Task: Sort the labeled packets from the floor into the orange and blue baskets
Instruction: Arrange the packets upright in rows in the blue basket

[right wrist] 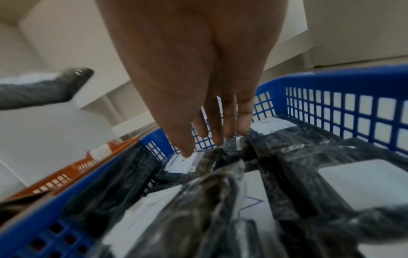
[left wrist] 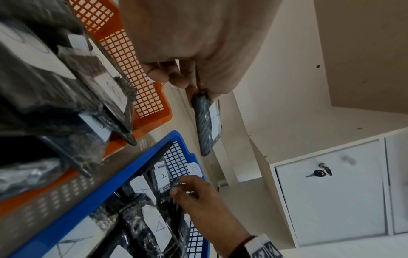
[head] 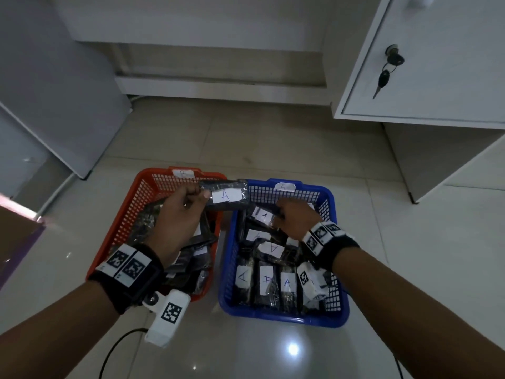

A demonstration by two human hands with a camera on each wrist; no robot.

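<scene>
pinching glossy flat packet (head: 224,195), left hand (head: 179,214)

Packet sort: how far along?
Mostly done, it looks: the blue basket holds many packets labelled A, the orange basket holds a pile too, and no loose packets show on the visible floor. In hand: the left hand pinches an A packet above the baskets' far ends; the right hand reaches among packets in the blue basket. Left: dropping that A packet into blue.
</scene>
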